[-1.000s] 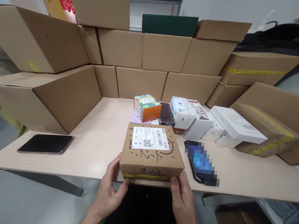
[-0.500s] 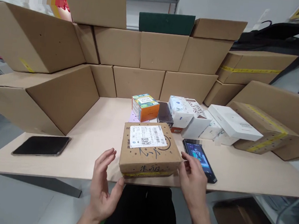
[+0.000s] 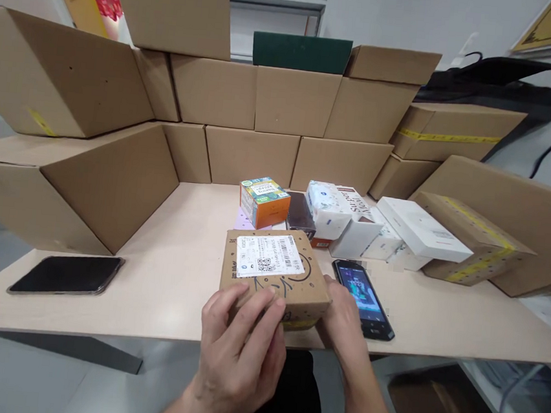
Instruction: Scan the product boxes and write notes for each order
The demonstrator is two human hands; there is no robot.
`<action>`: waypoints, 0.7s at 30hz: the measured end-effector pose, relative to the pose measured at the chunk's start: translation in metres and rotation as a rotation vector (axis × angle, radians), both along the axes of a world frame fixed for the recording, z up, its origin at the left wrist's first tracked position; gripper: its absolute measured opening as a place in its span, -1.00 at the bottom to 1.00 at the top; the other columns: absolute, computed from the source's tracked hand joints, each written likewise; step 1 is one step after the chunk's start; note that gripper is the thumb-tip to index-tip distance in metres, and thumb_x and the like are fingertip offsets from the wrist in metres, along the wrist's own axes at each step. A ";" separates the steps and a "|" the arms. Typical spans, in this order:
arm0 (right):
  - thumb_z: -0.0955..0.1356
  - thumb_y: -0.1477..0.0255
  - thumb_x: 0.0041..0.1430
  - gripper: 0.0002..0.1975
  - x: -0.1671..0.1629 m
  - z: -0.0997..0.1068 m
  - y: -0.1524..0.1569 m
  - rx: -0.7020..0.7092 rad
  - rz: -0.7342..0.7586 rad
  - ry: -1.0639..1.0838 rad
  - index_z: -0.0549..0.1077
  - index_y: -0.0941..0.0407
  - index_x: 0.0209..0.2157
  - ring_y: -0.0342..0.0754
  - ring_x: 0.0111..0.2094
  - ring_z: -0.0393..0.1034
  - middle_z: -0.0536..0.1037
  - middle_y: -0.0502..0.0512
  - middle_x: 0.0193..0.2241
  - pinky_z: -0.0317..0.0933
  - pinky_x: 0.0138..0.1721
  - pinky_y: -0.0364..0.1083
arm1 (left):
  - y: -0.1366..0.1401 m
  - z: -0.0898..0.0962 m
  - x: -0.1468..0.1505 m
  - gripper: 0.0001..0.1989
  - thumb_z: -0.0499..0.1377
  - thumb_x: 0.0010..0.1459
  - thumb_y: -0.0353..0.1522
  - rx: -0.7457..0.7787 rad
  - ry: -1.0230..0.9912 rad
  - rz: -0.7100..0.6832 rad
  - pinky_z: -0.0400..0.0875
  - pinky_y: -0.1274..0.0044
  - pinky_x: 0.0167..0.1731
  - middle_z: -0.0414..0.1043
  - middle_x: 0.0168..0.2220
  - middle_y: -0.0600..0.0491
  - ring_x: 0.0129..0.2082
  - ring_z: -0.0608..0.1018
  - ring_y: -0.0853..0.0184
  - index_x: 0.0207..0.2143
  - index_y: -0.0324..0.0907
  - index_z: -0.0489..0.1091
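A brown cardboard box [image 3: 314, 282] with a white shipping label [image 3: 271, 255] and dark handwriting lies near the front edge of the table. My left hand [image 3: 242, 352] is at its front side, fingers bent over the top front edge and touching it; the thumb is mostly hidden. Against the right side of the box, my right hand [image 3: 345, 317] grips near the front corner, its fingertips partly out of sight. Just right of that hand rests a handheld device [image 3: 364, 298] with a lit screen.
Behind the box stand an orange-and-green carton [image 3: 264, 203], a dark box [image 3: 301, 214] and several white cartons [image 3: 329, 210]. A black phone [image 3: 67, 274] lies at the left. Stacked cardboard boxes [image 3: 248, 155] wall in the back and sides; a taped box [image 3: 477, 242] sits right.
My left hand has moved right from beside the box onto its front edge, and its fingers have bent. My right hand has closed in on the right side. The view has shifted slightly.
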State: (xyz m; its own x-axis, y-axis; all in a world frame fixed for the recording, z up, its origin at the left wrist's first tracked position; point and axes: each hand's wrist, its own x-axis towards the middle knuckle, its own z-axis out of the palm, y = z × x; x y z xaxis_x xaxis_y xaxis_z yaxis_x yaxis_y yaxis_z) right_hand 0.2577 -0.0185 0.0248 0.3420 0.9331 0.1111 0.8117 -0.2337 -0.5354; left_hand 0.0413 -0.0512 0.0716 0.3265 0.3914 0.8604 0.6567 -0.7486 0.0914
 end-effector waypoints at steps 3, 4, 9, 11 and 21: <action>0.26 0.29 0.26 -0.76 0.013 0.001 -0.014 0.069 -0.055 0.071 0.42 0.12 -0.39 0.00 -0.43 0.48 0.57 0.18 -0.48 0.21 -0.41 -0.10 | 0.003 0.002 0.006 -0.55 0.27 0.10 -0.47 -0.041 0.069 0.067 0.26 0.13 0.04 0.55 0.01 -0.09 0.08 0.38 -0.04 0.07 -0.20 0.41; 0.26 0.23 0.27 -0.74 0.017 0.004 -0.019 0.128 -0.085 0.138 0.40 0.11 -0.36 -0.01 -0.46 0.48 0.57 0.14 -0.49 0.25 -0.41 -0.09 | 0.004 0.002 0.006 -0.57 0.26 0.12 -0.46 -0.050 0.086 0.082 0.23 0.13 0.05 0.55 0.01 -0.07 0.07 0.38 -0.04 0.07 -0.20 0.42; 0.39 0.20 0.16 -0.74 0.019 0.040 -0.029 0.721 -0.155 0.772 0.30 0.06 -0.35 -0.11 -0.60 0.39 0.49 -0.04 -0.54 0.30 -0.55 -0.12 | 0.001 0.004 0.006 -0.66 0.24 0.16 -0.45 -0.037 0.073 0.091 0.20 0.21 -0.01 0.59 -0.05 -0.02 -0.02 0.43 0.05 0.01 -0.14 0.46; 0.37 0.31 0.17 -0.83 0.011 0.061 -0.024 0.830 -0.016 0.925 0.31 0.06 -0.33 -0.14 -0.59 0.37 0.47 -0.05 -0.53 0.25 -0.59 -0.15 | -0.001 0.004 0.006 -0.67 0.23 0.16 -0.44 -0.027 0.093 0.100 0.18 0.23 -0.03 0.59 -0.06 -0.02 -0.02 0.43 0.06 0.01 -0.14 0.46; 0.33 0.20 0.25 -0.78 -0.038 0.098 0.022 0.370 0.509 0.869 0.35 0.07 -0.27 -0.20 -0.55 0.33 0.44 -0.10 -0.54 0.25 -0.54 -0.21 | 0.003 0.002 0.012 -0.74 0.21 0.22 -0.34 -0.034 0.147 0.192 0.12 0.26 -0.04 0.56 0.03 -0.04 -0.03 0.43 0.08 -0.03 -0.14 0.48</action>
